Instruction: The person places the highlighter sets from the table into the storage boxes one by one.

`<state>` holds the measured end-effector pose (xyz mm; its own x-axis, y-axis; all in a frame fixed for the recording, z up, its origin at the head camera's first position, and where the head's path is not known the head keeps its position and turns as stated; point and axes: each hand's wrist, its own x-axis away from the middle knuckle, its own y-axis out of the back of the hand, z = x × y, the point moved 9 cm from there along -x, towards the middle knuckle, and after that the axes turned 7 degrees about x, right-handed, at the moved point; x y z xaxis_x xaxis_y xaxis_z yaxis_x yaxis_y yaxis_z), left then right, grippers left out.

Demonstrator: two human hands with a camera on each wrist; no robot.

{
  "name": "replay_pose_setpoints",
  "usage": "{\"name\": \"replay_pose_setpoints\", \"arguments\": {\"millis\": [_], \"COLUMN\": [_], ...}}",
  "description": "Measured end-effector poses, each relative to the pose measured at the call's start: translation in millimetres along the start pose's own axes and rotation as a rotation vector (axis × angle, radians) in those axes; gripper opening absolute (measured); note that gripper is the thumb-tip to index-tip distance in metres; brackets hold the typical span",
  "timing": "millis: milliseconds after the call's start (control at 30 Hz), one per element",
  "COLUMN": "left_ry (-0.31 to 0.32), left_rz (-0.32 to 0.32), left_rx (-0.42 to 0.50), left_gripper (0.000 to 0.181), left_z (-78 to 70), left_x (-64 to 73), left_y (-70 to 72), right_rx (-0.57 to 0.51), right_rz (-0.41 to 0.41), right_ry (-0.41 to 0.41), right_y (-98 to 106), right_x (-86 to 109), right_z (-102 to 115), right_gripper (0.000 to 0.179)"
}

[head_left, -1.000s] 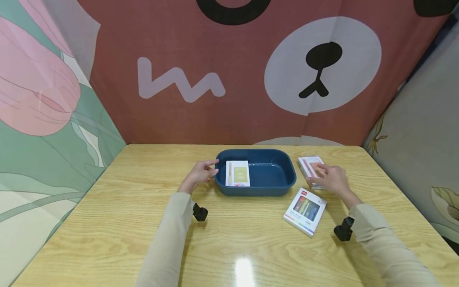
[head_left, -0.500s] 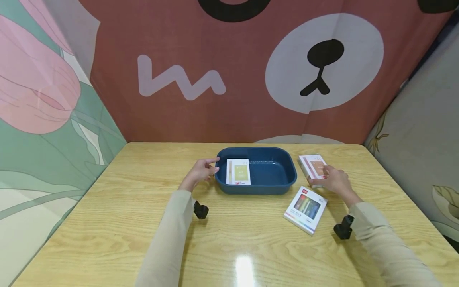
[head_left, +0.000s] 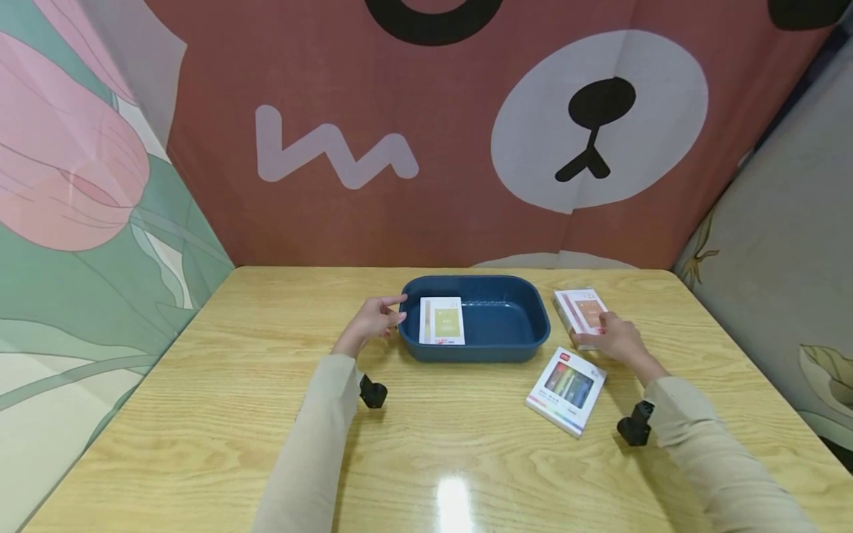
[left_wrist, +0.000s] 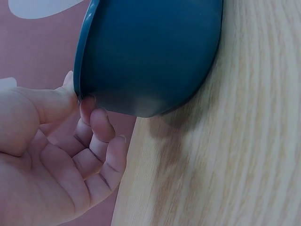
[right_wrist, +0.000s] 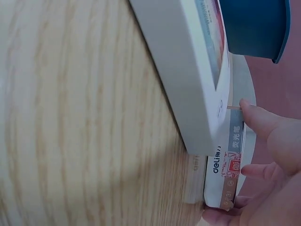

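Plain beige long sleeves (head_left: 309,451), softly creased on the right, ended just behind both bare hands (head_left: 369,324), where a small, blocky black camera (head_left: 375,394) jutted from the inner side of each cuff (head_left: 341,370).

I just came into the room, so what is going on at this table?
A person is handling boxes and a blue bin. The left hand pinches the bin's left end, while the right hand grips an orange-panelled box that appears to rest on the table, right of the bin. A green-panelled box lies in the bin's left part. A windowed box lies on the table, nearer the person.
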<state>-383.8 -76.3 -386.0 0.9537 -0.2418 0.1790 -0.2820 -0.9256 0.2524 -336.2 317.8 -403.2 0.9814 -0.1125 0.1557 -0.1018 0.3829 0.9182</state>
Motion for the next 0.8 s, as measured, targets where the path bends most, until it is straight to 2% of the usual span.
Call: {"name": "replay_pose_setpoints", "arguments": {"millis": [333,567,800], "left_ry": [0.031,0.017,0.021], "left_rz": [-0.011,-0.009,-0.016], "left_rx": [-0.011,-0.018,-0.023], "left_gripper": [0.043,0.043,0.042], "left_z": [4.1,2.5,1.4], "left_x": [-1.1,-1.1,-0.8], "left_y": [0.5,0.5,0.8], "right_rx": [-0.036,-0.055,-0.063], "right_rz": [-0.061,-0.082,-0.117], "right_ry": [-0.047,-0.068,-0.005], "right_y": [2,4,14], "right_x": [0.7,0.7,3.1], "right_z": [-1,-5,-4], "right_gripper": [0.090,0.098,0.093]}}
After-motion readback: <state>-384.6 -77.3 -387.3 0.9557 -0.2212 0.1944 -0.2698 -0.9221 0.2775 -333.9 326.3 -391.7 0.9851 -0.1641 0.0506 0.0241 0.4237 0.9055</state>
